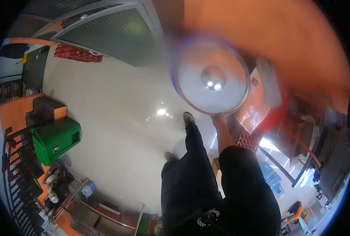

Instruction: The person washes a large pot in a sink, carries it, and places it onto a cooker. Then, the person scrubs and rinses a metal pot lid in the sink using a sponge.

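Note:
My right hand is raised in front of me, gripping the lower rim of a round, shiny lid-like object with a metal edge and a small central dome; most of the fingers are hidden behind it. Its outer edge looks blue and blurred. Close to its right side are a clear plastic packet and a red plastic thing. Low in the picture, beside my dark clothing, my left hand shows only in part, near something green; what it holds, if anything, is unclear.
A green bin stands by the stair railing at left. A framed glass door is at upper left. Below are a metal-railed rack and a blue jug. A large water bottle lies at right, near a dark table.

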`<state>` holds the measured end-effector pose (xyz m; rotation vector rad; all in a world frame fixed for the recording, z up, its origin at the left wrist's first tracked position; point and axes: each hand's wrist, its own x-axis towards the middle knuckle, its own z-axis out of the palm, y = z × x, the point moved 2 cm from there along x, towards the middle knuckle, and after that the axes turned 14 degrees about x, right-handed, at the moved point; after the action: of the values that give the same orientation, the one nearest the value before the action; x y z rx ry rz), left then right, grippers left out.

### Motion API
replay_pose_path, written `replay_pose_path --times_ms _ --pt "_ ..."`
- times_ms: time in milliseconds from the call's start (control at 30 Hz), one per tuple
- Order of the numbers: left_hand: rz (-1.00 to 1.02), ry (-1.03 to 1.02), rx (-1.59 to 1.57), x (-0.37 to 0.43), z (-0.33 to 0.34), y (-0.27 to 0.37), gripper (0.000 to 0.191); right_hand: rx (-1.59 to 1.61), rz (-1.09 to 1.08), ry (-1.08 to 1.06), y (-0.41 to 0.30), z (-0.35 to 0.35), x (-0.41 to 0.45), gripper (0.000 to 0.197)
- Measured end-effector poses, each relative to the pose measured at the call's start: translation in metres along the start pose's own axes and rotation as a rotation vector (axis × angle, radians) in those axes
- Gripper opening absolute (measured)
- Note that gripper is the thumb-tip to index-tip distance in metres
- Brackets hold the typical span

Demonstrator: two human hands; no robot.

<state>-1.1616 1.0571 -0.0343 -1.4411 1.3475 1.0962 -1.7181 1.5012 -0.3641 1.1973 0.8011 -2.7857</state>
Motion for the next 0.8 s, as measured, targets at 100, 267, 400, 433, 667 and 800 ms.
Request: replay_pose_path --times_ms 100,267,400,433,667,800 --pt "0.033 -0.047 -0.184 0.007 -0.013 0.010 0.034 -0.040 -0.097 -0.217 -0.014 0.015 -0.014 0.056" --pt "0.098 0.173 -0.368 -0.028 0.000 0.030 0.036 -1.702 -0.286 -0.097 -0.034 0.072 -0.103 0.055" --pt "0.180 0.047 -0.683 -0.006 0.023 -0.051 0.040 -1.299 0.053 -0.128 -0.001 0.074 -0.158 0.051" --pt "0.186 -0.040 -0.875 0.009 0.033 -0.076 0.045 -1.050 0.179 -0.124 0.002 0.074 -0.181 0.049" --pt "0.033 0.314 -0.965 0.026 0.094 -0.210 0.031 -1.082 0.582 -0.485 0.096 0.104 -0.344 0.041" --pt "-0.066 0.426 -1.102 0.018 0.084 -0.279 0.039 -1.199 0.666 -0.782 0.149 0.128 -0.444 0.036"
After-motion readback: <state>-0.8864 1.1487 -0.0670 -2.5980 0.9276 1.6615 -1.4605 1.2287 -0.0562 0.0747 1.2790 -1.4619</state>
